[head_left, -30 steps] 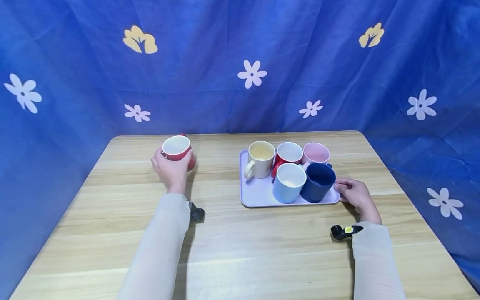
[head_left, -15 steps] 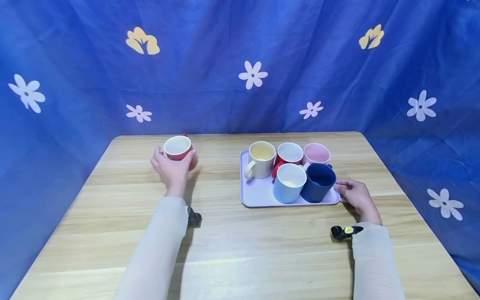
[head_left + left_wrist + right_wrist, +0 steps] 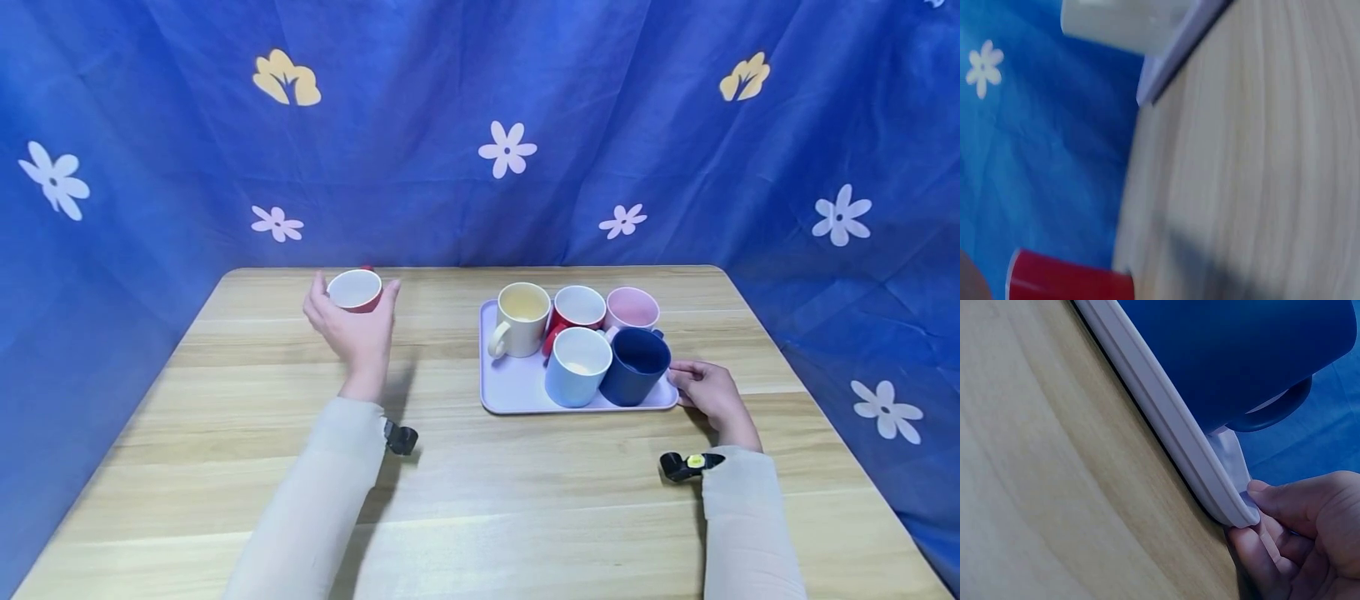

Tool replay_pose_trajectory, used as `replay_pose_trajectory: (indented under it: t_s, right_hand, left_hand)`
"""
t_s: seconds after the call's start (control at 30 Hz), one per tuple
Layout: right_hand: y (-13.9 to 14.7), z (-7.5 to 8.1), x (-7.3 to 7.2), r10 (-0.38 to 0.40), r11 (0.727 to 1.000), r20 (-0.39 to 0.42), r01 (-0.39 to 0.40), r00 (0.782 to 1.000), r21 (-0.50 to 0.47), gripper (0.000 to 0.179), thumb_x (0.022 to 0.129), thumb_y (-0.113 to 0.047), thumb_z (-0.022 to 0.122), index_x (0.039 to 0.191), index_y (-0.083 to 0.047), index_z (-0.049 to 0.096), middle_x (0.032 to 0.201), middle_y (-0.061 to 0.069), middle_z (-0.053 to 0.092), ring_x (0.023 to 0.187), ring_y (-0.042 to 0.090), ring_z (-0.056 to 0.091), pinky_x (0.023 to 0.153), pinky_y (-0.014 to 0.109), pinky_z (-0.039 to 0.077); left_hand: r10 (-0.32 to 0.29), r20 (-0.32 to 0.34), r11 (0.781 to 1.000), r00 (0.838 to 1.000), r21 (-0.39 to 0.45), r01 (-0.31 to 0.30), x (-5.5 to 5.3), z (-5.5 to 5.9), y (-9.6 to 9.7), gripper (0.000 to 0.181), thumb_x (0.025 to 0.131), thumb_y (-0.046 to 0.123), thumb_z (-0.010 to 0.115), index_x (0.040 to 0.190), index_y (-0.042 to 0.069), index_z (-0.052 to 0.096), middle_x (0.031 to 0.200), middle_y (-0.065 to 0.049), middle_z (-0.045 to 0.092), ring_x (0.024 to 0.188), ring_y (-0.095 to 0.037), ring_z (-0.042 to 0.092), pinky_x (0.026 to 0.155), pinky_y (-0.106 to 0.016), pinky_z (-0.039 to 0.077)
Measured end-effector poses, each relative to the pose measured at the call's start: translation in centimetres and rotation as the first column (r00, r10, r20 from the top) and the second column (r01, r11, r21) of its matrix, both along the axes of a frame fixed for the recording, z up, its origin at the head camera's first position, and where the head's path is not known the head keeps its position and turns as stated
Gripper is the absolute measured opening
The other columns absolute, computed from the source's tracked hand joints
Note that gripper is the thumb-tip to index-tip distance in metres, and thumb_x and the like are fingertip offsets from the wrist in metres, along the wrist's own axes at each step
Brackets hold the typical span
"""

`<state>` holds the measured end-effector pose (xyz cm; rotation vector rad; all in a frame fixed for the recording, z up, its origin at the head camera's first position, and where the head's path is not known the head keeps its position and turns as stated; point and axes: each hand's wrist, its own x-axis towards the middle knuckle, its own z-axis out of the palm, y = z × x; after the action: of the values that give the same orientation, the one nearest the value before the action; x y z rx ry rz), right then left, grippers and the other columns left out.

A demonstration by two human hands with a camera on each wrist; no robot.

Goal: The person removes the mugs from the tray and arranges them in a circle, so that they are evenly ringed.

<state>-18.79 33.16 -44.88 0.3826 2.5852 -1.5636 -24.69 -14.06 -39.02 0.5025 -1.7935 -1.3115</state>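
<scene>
A red mug (image 3: 365,307) with a white inside stands upright near the table's back left, its front mostly hidden by my left hand (image 3: 356,337). That hand's thumb and fingers are spread apart around the mug's near side, raised near its rim. In the left wrist view the red mug (image 3: 1066,278) shows only in part, its base at the table. My right hand (image 3: 708,390) pinches the front right corner of a lilac tray (image 3: 517,392); in the right wrist view the thumb (image 3: 1272,494) lies over the tray's rim (image 3: 1179,431), with fingers beneath.
On the tray stand a cream mug (image 3: 523,321), another red mug (image 3: 573,312), a pink mug (image 3: 633,310), a light blue mug (image 3: 577,375) and a navy mug (image 3: 633,375). A blue flowered curtain (image 3: 405,167) hangs behind the wooden table (image 3: 480,500).
My left hand has loosened from the red mug and lifted, fingers spreading; the mug stays in about the same place. The right hand and tray have not moved.
</scene>
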Motion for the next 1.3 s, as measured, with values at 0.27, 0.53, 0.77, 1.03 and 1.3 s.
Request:
replay_pose_trajectory:
  t_s: [0.27, 0.53, 0.77, 1.03, 1.3]
  right_hand:
    - [-0.1, 0.0, 0.0, -0.013, 1.000, -0.005, 0.012, 1.000, -0.023, 0.042, 0.095, -0.017, 0.058, 0.128, 0.009, 0.052, 0.102, 0.004, 0.067, 0.075, 0.000, 0.058, 0.063, 0.022, 0.053]
    - [-0.1, -0.1, 0.0, -0.009, 0.999, -0.014, 0.008, 1.000, -0.034, 0.042, 0.095, -0.016, 0.058, 0.127, 0.010, 0.052, 0.099, 0.002, 0.067, 0.075, 0.000, 0.058, 0.063, 0.022, 0.053]
    - [0.0, -0.2, 0.0, -0.008, 1.000, -0.011, 0.008, 1.000, -0.027, 0.041, 0.095, -0.016, 0.058, 0.127, 0.009, 0.052, 0.098, 0.001, 0.067, 0.075, 0.000, 0.057, 0.064, 0.022, 0.053]
    - [0.1, -0.1, 0.0, -0.005, 1.000, -0.008, 0.005, 1.000, -0.023, 0.042, 0.095, -0.016, 0.058, 0.128, 0.009, 0.052, 0.101, 0.003, 0.067, 0.075, 0.000, 0.057, 0.063, 0.022, 0.053]
    - [0.1, -0.2, 0.1, -0.010, 1.000, 0.000, 0.010, 1.000, -0.029, 0.043, 0.095, -0.016, 0.058, 0.129, 0.009, 0.051, 0.101, 0.002, 0.067, 0.075, 0.000, 0.058, 0.064, 0.022, 0.053]
  left_hand:
    - [-0.072, -0.137, 0.997, 0.988, 0.000, 0.072, 1.0, 0.8, 2.8, 0.097, 0.058, 0.032, 0.092, 0.137, 0.008, 0.042, 0.132, -0.008, 0.040, 0.122, -0.019, 0.039, 0.102, -0.034, 0.034]
    - [-0.171, -0.144, 0.985, 0.975, -0.030, 0.168, 1.9, 0.0, 5.0, 0.095, 0.059, 0.031, 0.092, 0.134, 0.002, 0.043, 0.133, -0.012, 0.041, 0.125, -0.021, 0.039, 0.105, -0.031, 0.032]
    - [-0.277, -0.110, 0.955, 0.955, -0.140, 0.261, 2.8, -0.8, 7.0, 0.096, 0.061, 0.034, 0.090, 0.136, 0.000, 0.042, 0.130, -0.016, 0.044, 0.118, -0.028, 0.040, 0.100, -0.035, 0.033]
    - [-0.395, -0.086, 0.912, 0.915, -0.154, 0.380, 3.9, -1.0, 9.6, 0.095, 0.061, 0.030, 0.090, 0.136, -0.002, 0.041, 0.130, -0.017, 0.044, 0.117, -0.029, 0.040, 0.098, -0.039, 0.033]
    - [-0.520, -0.052, 0.850, 0.853, -0.127, 0.511, 5.5, -1.1, 12.4, 0.096, 0.061, 0.030, 0.091, 0.136, -0.001, 0.040, 0.131, -0.014, 0.044, 0.117, -0.029, 0.040, 0.096, -0.041, 0.035]
